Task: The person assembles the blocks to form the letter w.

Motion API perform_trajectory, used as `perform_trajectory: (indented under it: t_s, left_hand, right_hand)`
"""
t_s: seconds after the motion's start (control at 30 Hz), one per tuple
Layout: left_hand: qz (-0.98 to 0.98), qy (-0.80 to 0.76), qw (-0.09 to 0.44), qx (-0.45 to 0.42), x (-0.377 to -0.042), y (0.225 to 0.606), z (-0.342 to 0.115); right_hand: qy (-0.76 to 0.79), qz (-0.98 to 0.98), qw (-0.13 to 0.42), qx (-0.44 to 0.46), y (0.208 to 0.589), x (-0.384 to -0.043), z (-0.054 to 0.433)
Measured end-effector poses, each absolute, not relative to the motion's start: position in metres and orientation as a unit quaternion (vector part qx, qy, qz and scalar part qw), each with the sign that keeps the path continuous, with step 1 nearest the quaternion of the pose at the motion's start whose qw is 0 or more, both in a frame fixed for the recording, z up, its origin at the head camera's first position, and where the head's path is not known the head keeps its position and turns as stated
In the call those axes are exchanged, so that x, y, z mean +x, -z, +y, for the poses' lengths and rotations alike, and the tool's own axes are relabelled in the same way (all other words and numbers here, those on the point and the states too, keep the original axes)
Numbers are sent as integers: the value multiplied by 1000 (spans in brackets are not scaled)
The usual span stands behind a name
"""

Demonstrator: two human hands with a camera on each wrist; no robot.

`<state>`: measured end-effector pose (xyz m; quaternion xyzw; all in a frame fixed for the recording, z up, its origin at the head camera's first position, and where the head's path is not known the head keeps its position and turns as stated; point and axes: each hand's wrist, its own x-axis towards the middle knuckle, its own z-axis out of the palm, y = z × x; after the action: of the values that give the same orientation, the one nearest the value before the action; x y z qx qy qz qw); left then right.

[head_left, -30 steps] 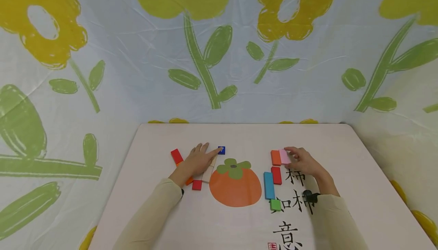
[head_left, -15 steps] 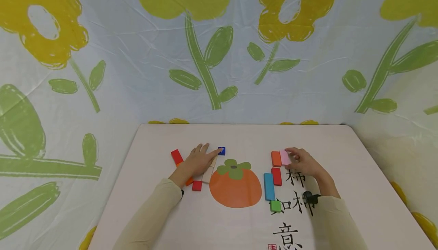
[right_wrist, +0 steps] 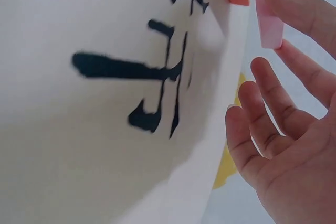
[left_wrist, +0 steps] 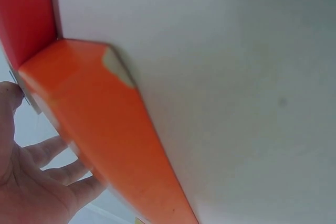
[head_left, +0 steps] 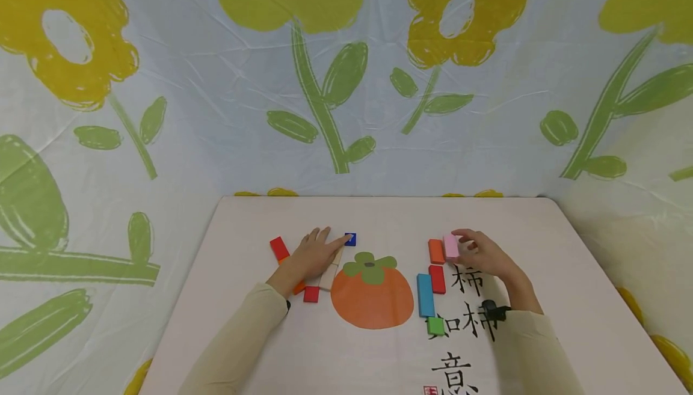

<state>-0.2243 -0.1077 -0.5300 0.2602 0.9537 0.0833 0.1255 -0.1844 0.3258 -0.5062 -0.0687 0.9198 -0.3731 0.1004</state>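
Note:
My right hand point(head_left: 483, 255) pinches a pink block point(head_left: 450, 246) between thumb and index finger; the other fingers hang free in the right wrist view. The pink block is close beside an orange block point(head_left: 436, 251). My left hand point(head_left: 314, 255) spreads over a group of blocks, its index fingertip on a small blue block point(head_left: 353, 243). Under or near that hand are a red block point(head_left: 279, 249), pale wooden blocks point(head_left: 328, 277) and a small red block point(head_left: 311, 294). Close up in the left wrist view, a tilted-looking orange block point(left_wrist: 121, 129) partly hides the fingers.
Right of the printed persimmon point(head_left: 372, 302) lie a red block point(head_left: 437, 279), a long blue block point(head_left: 425, 295) and a small green block point(head_left: 435, 326). Black printed characters point(head_left: 455, 371) run down the table. A flowered cloth point(head_left: 233, 112) surrounds the table's back and sides.
The pink block has shifted slightly and looks raised and tilted in my right hand, whose fingers moved a little upward. My left hand and the other blocks have stayed in place.

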Motion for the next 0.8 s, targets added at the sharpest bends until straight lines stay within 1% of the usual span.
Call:
perform_trajectory:
  t_s: [0.33,0.53,0.8]
  left_hand:
    - [954,-81,129,259,-223,529,-108]
    - [954,-80,133,256,-222,528,-107]
    - [954,-78,134,255,-223,526,-106]
  right_hand:
    - [395,908,96,-102,506,-192,309]
    - [403,902,111,-109,505,-199,290]
    - [412,892,109,-148,504,-210,260]
